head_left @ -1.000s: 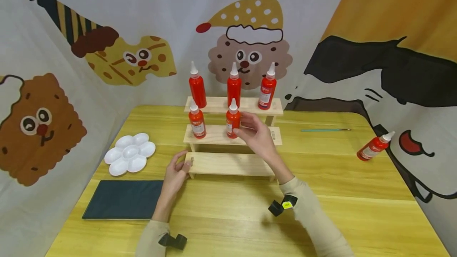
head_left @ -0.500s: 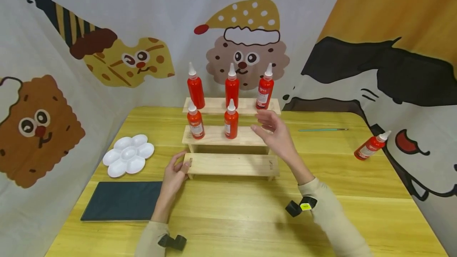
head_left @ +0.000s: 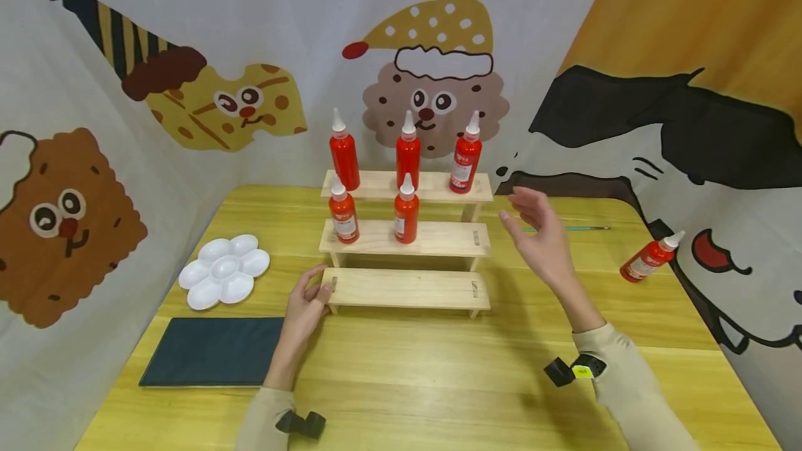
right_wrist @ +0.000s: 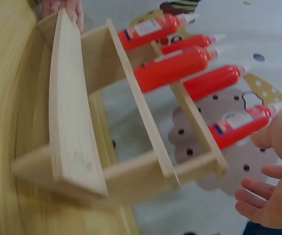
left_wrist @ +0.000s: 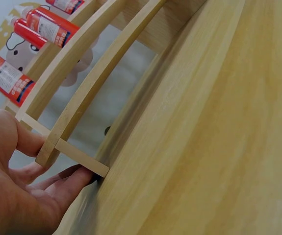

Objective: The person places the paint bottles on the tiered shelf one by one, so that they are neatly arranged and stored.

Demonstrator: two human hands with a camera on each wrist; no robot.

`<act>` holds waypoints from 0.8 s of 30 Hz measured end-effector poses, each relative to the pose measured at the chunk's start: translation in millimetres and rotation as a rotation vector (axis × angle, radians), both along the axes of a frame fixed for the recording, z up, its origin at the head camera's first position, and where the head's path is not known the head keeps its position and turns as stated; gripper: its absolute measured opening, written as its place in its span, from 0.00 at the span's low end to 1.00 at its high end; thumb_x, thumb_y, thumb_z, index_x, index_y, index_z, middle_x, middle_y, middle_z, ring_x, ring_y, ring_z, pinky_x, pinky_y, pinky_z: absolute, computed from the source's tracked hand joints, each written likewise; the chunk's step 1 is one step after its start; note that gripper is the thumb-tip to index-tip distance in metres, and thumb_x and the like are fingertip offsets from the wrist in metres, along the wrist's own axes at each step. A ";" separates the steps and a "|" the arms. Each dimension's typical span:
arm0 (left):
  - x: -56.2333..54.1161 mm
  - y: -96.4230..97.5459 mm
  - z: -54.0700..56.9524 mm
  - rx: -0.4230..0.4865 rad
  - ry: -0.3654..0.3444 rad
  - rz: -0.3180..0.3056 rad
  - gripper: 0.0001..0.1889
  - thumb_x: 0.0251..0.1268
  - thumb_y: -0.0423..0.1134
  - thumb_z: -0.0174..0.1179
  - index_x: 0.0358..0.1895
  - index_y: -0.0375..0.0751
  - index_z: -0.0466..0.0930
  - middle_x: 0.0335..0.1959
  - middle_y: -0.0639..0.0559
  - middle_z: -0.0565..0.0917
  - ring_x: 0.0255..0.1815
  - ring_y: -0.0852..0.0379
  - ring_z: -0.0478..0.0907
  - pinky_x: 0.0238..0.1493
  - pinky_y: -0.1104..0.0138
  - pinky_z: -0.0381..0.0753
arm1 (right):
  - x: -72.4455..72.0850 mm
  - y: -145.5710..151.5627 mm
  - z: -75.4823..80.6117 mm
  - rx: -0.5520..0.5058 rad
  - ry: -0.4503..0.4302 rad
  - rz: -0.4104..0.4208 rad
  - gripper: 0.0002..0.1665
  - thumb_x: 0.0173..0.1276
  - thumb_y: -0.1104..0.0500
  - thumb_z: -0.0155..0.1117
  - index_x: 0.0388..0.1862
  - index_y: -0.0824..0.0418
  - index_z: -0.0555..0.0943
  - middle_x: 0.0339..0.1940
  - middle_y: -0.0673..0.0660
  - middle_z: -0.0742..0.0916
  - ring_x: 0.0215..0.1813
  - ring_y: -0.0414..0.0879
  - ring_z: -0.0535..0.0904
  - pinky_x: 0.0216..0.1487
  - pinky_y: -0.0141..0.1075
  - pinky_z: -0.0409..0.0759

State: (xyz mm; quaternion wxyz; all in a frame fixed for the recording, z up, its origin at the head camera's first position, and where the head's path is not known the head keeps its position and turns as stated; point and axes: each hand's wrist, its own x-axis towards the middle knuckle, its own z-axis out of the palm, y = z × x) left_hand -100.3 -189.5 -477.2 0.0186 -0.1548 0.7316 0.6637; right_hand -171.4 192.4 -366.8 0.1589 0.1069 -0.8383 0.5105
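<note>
A three-step wooden display stand (head_left: 407, 289) is on the table, carrying red paint bottles with white pointed caps. Three stand along the top step, among them the right-hand bottle (head_left: 464, 162). On the middle step are a left bottle (head_left: 344, 218) and a centre bottle (head_left: 406, 220). My left hand (head_left: 305, 306) grips the left end of the lowest step; in the left wrist view its thumb (left_wrist: 30, 143) lies by the board's end and fingers reach the leg. My right hand (head_left: 544, 242) hovers right of the stand, holding nothing, fingers spread loosely.
Another red paint bottle (head_left: 649, 257) is at the table's right edge, appearing tilted. A green paintbrush (head_left: 583, 228) lies partly behind my right hand. At left are a white flower-shaped palette (head_left: 225, 268) and a dark rectangular board (head_left: 213, 352). A printed cloth (head_left: 263, 5) hangs behind.
My right hand has let go of the centre bottle on the middle step and moved right, away from the stand. The left hand has kept its place.
</note>
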 end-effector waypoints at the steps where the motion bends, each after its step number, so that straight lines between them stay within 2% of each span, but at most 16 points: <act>1: 0.0 0.0 -0.1 0.001 -0.001 0.001 0.24 0.78 0.34 0.52 0.74 0.46 0.67 0.63 0.30 0.79 0.46 0.60 0.83 0.39 0.70 0.81 | 1.0 4.9 -0.9 0.012 0.002 -0.019 0.29 0.74 0.60 0.64 0.71 0.64 0.70 0.65 0.65 0.80 0.68 0.59 0.75 0.70 0.54 0.70; 6: 0.2 -0.1 -0.5 0.008 -0.002 0.002 0.25 0.79 0.33 0.52 0.75 0.46 0.66 0.63 0.29 0.79 0.47 0.60 0.83 0.40 0.71 0.81 | 4.6 26.4 -3.7 0.037 0.013 -0.114 0.33 0.74 0.59 0.64 0.74 0.61 0.68 0.67 0.61 0.79 0.68 0.56 0.73 0.71 0.50 0.70; 12: 0.0 0.5 -0.3 0.009 0.008 0.003 0.25 0.78 0.33 0.52 0.75 0.45 0.66 0.63 0.29 0.79 0.48 0.59 0.83 0.40 0.71 0.81 | 8.6 50.3 -5.1 0.027 0.034 -0.249 0.35 0.73 0.59 0.65 0.76 0.60 0.66 0.72 0.62 0.75 0.73 0.57 0.69 0.75 0.48 0.66; 18: -0.4 0.6 -0.9 0.007 0.010 0.004 0.25 0.78 0.33 0.52 0.75 0.44 0.66 0.62 0.28 0.79 0.46 0.60 0.83 0.40 0.71 0.81 | 11.3 72.9 -8.9 0.025 0.078 -0.421 0.37 0.73 0.55 0.64 0.77 0.58 0.64 0.75 0.59 0.72 0.77 0.52 0.65 0.78 0.41 0.62; 24: -0.2 0.3 -1.5 0.007 0.013 0.002 0.25 0.78 0.33 0.52 0.75 0.44 0.67 0.61 0.29 0.80 0.44 0.62 0.83 0.39 0.71 0.81 | 9.8 99.6 -18.0 0.008 0.109 -0.603 0.37 0.72 0.53 0.64 0.76 0.55 0.64 0.75 0.56 0.71 0.77 0.47 0.63 0.77 0.35 0.59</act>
